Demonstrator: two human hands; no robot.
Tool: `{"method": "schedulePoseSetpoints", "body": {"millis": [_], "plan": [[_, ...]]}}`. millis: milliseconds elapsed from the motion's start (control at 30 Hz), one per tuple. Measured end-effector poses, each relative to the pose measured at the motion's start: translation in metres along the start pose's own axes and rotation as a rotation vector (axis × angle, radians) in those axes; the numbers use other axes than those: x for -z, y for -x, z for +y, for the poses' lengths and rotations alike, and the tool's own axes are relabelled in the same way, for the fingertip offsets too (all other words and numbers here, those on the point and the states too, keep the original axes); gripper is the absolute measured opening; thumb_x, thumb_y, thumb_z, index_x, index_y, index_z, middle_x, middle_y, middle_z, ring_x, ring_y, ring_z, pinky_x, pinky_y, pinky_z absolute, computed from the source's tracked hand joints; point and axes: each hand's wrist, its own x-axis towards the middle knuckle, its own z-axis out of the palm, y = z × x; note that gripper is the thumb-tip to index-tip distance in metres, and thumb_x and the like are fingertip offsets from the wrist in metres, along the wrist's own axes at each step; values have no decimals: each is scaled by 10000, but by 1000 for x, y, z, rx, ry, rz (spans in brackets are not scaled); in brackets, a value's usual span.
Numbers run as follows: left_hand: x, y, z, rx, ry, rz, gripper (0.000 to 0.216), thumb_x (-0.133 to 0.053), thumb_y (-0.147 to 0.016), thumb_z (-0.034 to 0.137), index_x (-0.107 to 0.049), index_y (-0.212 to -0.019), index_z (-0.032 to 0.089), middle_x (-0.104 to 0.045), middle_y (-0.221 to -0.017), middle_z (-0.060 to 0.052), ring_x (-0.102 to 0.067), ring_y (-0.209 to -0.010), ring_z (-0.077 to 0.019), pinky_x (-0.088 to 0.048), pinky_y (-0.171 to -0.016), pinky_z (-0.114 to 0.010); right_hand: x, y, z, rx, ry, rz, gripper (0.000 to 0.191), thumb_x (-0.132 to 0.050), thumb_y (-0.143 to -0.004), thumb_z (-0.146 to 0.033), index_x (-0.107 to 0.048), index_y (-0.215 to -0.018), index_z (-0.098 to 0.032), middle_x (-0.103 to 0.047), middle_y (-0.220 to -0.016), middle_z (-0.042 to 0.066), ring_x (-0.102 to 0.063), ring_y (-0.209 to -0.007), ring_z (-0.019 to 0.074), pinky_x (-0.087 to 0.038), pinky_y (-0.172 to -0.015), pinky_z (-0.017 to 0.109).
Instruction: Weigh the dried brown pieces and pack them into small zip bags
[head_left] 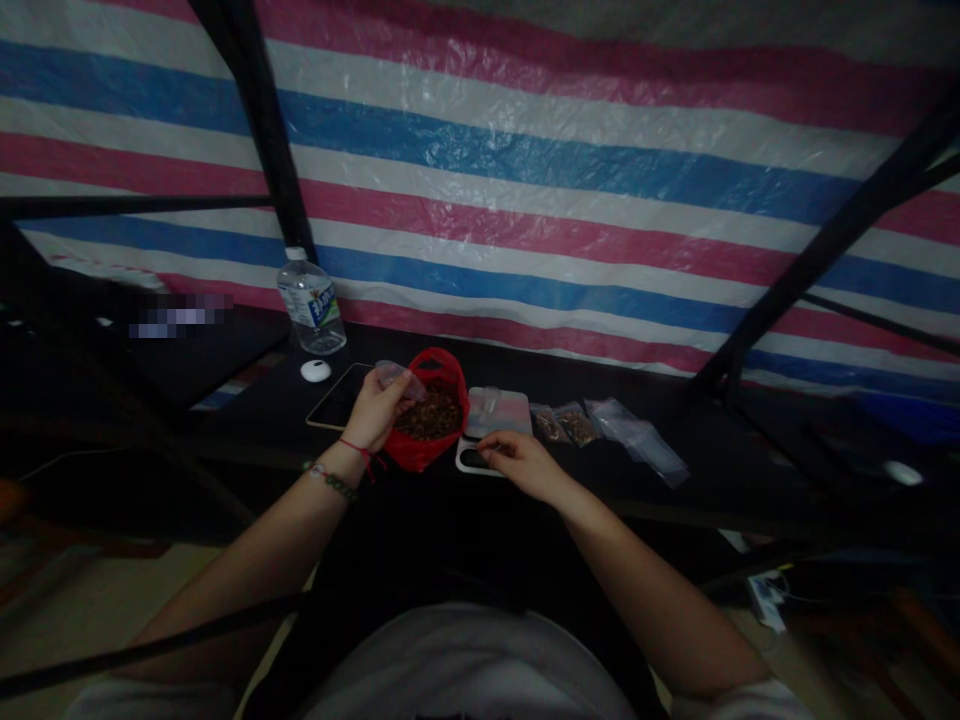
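Red bag [420,457] of brown pieces [436,412] is placed on dark surface [720,432], just right of the left fingers [399,386], which are nearer its opening. Between these, nearly closed, a clear bag [388,372] is pinched. Right fingers [501,441] are half-curled at near part of scale [516,404]; hold can't be told.

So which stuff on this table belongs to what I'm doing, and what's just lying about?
Seems in use:
clear bag in your left hand
red bag of brown bits
white scale at your right hand
filled packets
flat clear bags

Seems just lying about:
plastic bottle
white mouse
dark-screened device
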Motion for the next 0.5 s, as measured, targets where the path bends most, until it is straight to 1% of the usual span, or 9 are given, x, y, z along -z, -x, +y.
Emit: {"method": "schedulePoseSetpoints", "body": {"millis": [67, 133, 200, 267, 333, 367, 400, 433, 500], "plan": [[-2, 3, 2, 20, 86, -48, 330, -708, -715, 393, -541, -856, 146, -629, -758, -3, -610, -673, -96, -481, -591, -185, -1, 0, 1, 2, -17, 10, 202, -564, -808, -307, -676, -924, -185, -659, -816, 22, -566, -680, 120, -434, -654, 246], [-6, 7, 4, 44, 176, -76, 300, -712, -723, 360, -556, -861, 145, -640, -783, -6, -622, -706, -94, -503, -636, -192, -3, 0, 0, 8, -54, 40, 228, -575, -799, -303, -660, -976, -186, -660, -867, 29, -562, -671, 113, -440, -645, 246], [-14, 14, 5, 78, 260, -106, 281, -725, -719, 313, -565, -880, 148, -648, -818, -10, -631, -747, -103, -523, -687, -217, -6, 1, -3, 8, -91, 99, 340, -604, -776, -298, -608, -1101, -198, -648, -975, 44, -545, -631, 96, -444, -614, 244], [-26, 26, 5, 125, 320, -164, 269, -728, -719, 270, -565, -895, 150, -647, -842, -13, -636, -772, -114, -536, -722, -247, -9, 3, -8, 16, -101, 178, 510, -645, -742, -288, -517, -1231, -223, -605, -1111, 64, -534, -612, 82, -457, -605, 249], [-39, 40, 4, 180, 352, -241, 269, -719, -732, 253, -551, -922, 162, -639, -837, -5, -637, -763, -119, -543, -716, -268, -11, 5, -14, 50, -86, 257, 628, -682, -710, -274, -451, -1293, -249, -543, -1226, 82, -551, -649, 87, -475, -613, 256], [-46, 48, 3, 207, 362, -272, 292, -716, -736, 243, -539, -959, 176, -636, -853, -2, -638, -773, -123, -542, -707, -268, -12, 6, -18, 79, -72, 290, 649, -695, -698, -268, -446, -1298, -259, -521, -1257, 86, -564, -687, 99, -481, -613, 256], [-51, 55, 2, 227, 368, -286, 331, -715, -738, 239, -525, -1005, 191, -636, -883, -4, -640, -793, -128, -538, -692, -257, -12, 8, -21, 116, -51, 316, 630, -700, -696, -264, -467, -1281, -265, -516, -1266, 85, -576, -731, 114, -485, -611, 254], [-56, 62, 0, 254, 370, -302, 354, -716, -739, 243, -514, -1027, 198, -634, -901, -8, -640, -800, -131, -534, -677, -249, -11, 9, -24, 157, -27, 336, 565, -693, -707, -263, -509, -1241, -265, -526, -1253, 81, -584, -777, 130, -487, -612, 253], [-63, 70, -4, 277, 381, -315, 385, -712, -744, 263, -496, -1058, 204, -629, -928, -19, -637, -817, -135, -531, -690, -255, -8, 10, -29, 239, 22, 357, 341, -653, -759, -272, -616, -1097, -247, -585, -1156, 70, -590, -855, 158, -490, -635, 253]]}}
